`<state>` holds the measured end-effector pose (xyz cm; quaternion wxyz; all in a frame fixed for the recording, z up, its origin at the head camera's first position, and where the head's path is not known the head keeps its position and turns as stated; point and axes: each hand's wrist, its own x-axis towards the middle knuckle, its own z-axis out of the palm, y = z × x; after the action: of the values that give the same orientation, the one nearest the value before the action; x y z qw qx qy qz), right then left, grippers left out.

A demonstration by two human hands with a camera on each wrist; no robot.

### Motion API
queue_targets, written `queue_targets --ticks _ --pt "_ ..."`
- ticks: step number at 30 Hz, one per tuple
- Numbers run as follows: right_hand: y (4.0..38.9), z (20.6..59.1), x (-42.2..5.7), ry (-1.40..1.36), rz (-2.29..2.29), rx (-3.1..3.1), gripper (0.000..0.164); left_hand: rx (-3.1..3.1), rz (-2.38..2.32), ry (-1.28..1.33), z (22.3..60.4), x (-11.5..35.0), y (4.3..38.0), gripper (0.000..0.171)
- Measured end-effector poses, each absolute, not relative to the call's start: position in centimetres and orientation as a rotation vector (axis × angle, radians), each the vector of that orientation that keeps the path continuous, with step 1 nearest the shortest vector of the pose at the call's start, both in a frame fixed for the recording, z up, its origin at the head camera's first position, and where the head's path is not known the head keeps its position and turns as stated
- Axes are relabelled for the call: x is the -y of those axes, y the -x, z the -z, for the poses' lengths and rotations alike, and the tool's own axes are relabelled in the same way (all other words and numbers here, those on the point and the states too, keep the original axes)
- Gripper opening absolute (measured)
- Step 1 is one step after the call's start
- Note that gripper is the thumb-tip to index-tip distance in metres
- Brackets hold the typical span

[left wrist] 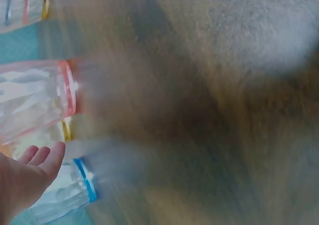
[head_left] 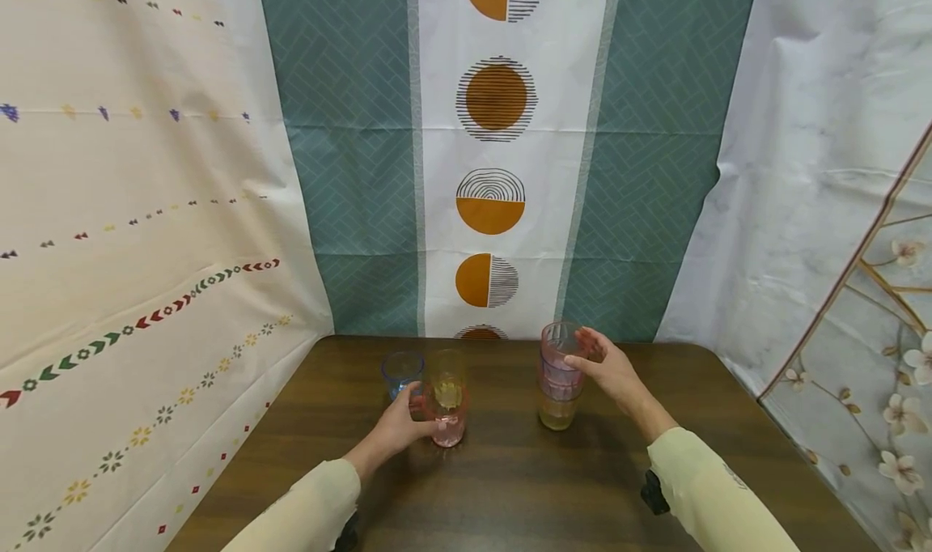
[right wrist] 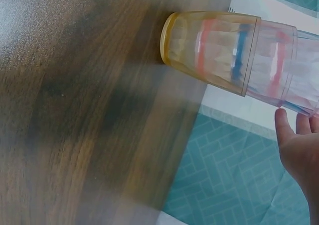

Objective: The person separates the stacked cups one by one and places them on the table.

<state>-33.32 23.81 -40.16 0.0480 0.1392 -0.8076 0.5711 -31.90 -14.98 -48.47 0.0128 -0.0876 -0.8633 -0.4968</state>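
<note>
A nested stack of tinted clear cups [head_left: 559, 382] stands upright on the table, a yellow cup [right wrist: 219, 51] lowest and pinkish ones above. My right hand [head_left: 610, 372] is beside the upper part of the stack, thumb and fingers spread, fingertips right at its side. To the left, a pink cup [head_left: 449, 432] stands in front of a yellow cup [head_left: 446, 366], with a blue cup [head_left: 403, 367] behind and further left. My left hand [head_left: 402, 421] is at the left side of the pink cup, its fingers [left wrist: 51, 161] extended, showing between the pink and blue cups in the left wrist view.
The dark wooden table [head_left: 495, 487] carries all the cups. Behind its far edge hangs a teal and white curtain [head_left: 364, 171] with orange circles. Patterned cloths [head_left: 146, 293] enclose both sides.
</note>
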Motion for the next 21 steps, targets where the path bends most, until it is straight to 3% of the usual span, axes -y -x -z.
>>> queue_targets --ticks 21 --pt "34.4 43.4 -23.8 -0.364 -1.715 2.522 0.086 2.622 1.593 0.348 41.4 13.3 33.9 0.093"
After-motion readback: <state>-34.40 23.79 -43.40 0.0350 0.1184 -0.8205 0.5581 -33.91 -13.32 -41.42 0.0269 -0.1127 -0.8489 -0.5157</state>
